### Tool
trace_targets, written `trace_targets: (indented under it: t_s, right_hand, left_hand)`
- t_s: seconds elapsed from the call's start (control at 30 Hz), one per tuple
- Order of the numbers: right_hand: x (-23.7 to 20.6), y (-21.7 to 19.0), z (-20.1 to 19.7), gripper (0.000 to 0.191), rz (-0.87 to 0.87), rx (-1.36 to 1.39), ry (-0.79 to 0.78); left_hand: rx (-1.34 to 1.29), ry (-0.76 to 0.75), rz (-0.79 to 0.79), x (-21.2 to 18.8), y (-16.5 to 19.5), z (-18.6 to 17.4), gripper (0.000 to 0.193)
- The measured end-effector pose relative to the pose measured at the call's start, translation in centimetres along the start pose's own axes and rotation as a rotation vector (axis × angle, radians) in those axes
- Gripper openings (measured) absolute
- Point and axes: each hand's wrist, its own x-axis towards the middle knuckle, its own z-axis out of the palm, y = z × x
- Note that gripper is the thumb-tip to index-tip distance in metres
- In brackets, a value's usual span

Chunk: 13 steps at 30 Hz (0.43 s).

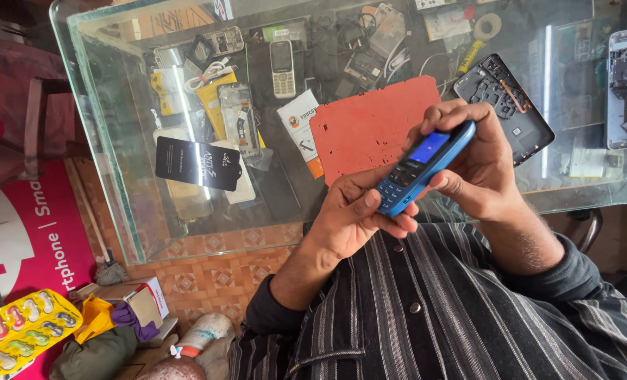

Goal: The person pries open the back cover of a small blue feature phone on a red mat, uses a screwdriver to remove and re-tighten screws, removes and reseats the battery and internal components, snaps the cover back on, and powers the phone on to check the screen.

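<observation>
Both hands hold a blue keypad phone above the near edge of a glass counter.

Left hand is closed around the lower end of the blue keypad phone, thumb lying on the keys, while the right hand wraps the upper end from behind, fingers curled over its top. Its small screen is lit blue and its smooth plastic shell looks whole and closed, so the handset seems assembled and powered; pressing keys appears to be the step in hand. Just beyond it, a flat red mat with a rough, pitted face lies on the glass counter. Farther right rests an opened black phone back with parts exposed; far left, under the glass, sits a pale bar phone among cables and cardboard packets.
</observation>
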Motion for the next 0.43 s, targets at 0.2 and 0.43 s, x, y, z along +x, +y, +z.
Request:
trace_targets:
  t_s: [0.2,0.43]
  right_hand:
    - [0.2,-0.1,-0.7,0.044,-0.189,-0.355,-0.053]
    - [1.1,-3.8,1.4,0.053,-0.537,-0.837,-0.253]
  left_hand:
    - [0.291,0.152,0.208,-0.7,0.9,3.4,0.064]
    - [1.360,0.087,0.795,-0.8,0.7,4.0,0.025]
